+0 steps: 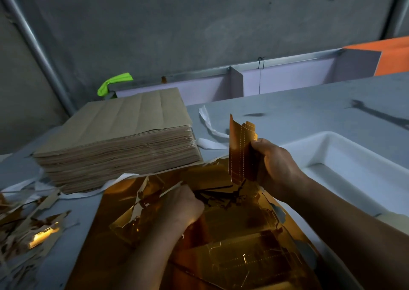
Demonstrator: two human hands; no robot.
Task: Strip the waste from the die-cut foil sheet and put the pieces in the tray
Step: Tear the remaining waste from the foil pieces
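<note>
A gold die-cut foil sheet [234, 241] lies on the grey table in front of me, torn and ragged along its far edge. My right hand [276, 168] holds a gold die-cut piece [241, 150] upright above the sheet's far edge, fingers curled round its right side. My left hand [183, 205] rests on the sheet and grips a torn strip of gold waste [143, 199]. The white tray [345, 156] stands to the right of my right hand.
A thick stack of brown sheets [119, 134] stands at the back left. Torn gold and brown scraps [28, 227] lie at the left edge. White paper strips [210, 132] lie behind the foil. A dark wrench [380, 114] lies far right.
</note>
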